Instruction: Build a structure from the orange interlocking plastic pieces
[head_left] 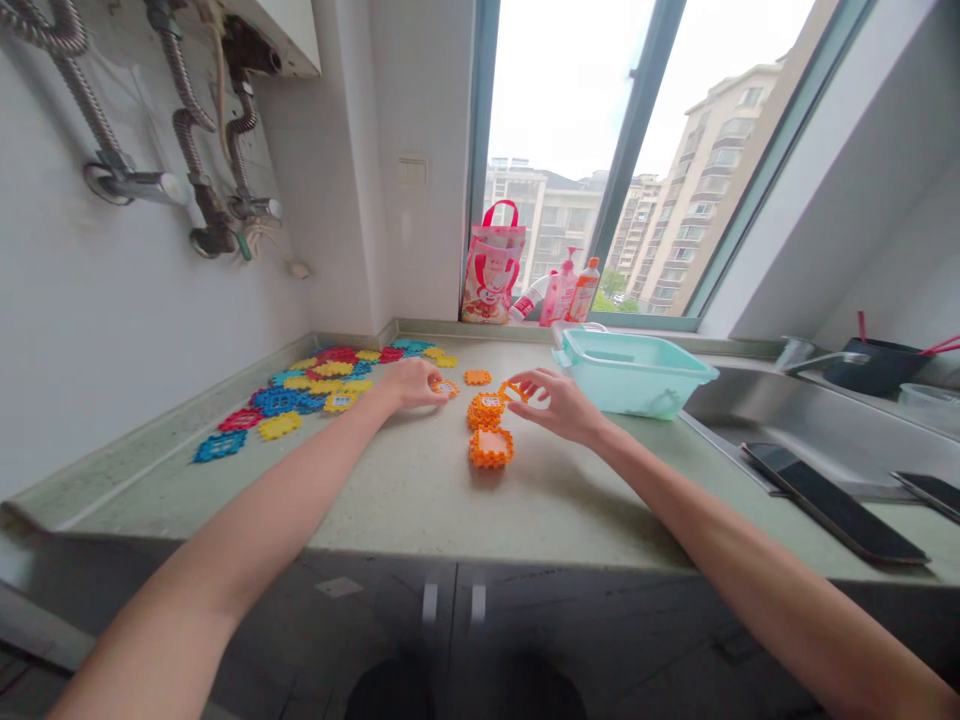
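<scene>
My left hand (409,385) is closed with its fingertips on the edge of an orange interlocking tile (448,389), low over the counter. Across from it, my right hand (559,402) has thumb and fingers about another orange tile (512,391), which looks tilted. Between the hands stands a stack of orange tiles (486,410). A second orange stack (491,448) sits just in front of it, nearer the counter edge. Behind them a single orange tile (477,377) lies flat.
Loose blue, red and yellow tiles (279,402) spread along the left wall. A mint-green basin (637,372) stands at the right, beside the steel sink (795,430). A phone (836,500) lies by the sink. Bottles (568,292) and a pink bag (493,270) line the window.
</scene>
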